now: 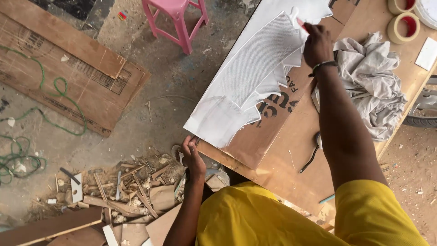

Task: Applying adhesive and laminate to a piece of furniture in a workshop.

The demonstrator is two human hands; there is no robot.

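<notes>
Your left hand [193, 157] grips the near corner of the white panel [255, 77], fingers curled over its edge at the near-left lip of the table [291, 177]. Your right hand [317, 43] is at the panel's far end, fingers pressed together and pinching a small red thing [301, 23] against the white surface; what that thing is cannot be told.

The panel is a long, curved white piece with a jagged, stepped edge along its right side. Its long axis runs on a diagonal, from the near-left corner under your left hand up to the far-right, where it passes out of the top of the view. The broad squared end points near-left, toward you.

The panel lies on a sheet of brown cardboard [264, 132] with dark printed letters, and the cardboard lies on the table along the same diagonal. Just right of your right forearm is a crumpled grey cloth [371, 82]. Two rolls of tape [403, 27] sit at the far-right of the table, with a small white card [428, 53] beside them.

On the floor to the left are flattened cardboard sheets [68, 73], a green cord [27, 150] and a pile of wood scraps [123, 191]. A pink stool [177, 20] stands at the far side.
</notes>
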